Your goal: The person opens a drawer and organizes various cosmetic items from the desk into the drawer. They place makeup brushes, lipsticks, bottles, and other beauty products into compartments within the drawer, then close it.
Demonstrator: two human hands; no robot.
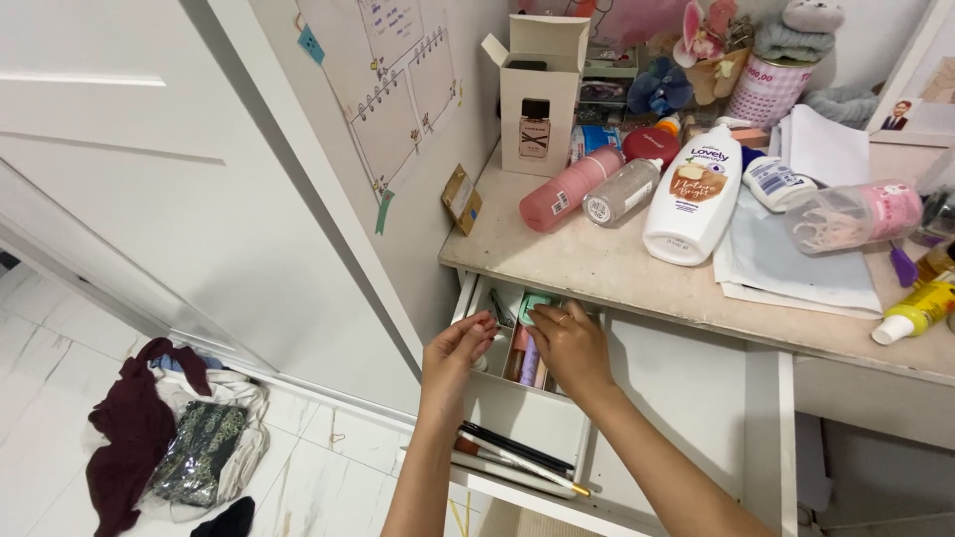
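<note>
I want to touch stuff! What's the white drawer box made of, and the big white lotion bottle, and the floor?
The drawer organizer both hands reach into looks like smooth matte plastic: thin, even white walls. The pump lotion bottle seems glossy plastic, with soft highlights. The floor looks like polished marble-patterned tile: grey veins, grout lines, sheen.

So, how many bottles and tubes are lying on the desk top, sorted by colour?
Pink bottle: 1
Clear bottle: 1
White pump bottle: 1
Small white tube: 1
Yellow bottle: 1
Total: 5, all lying on their sides on the desk; others may be hidden in the clutter behind.
</note>
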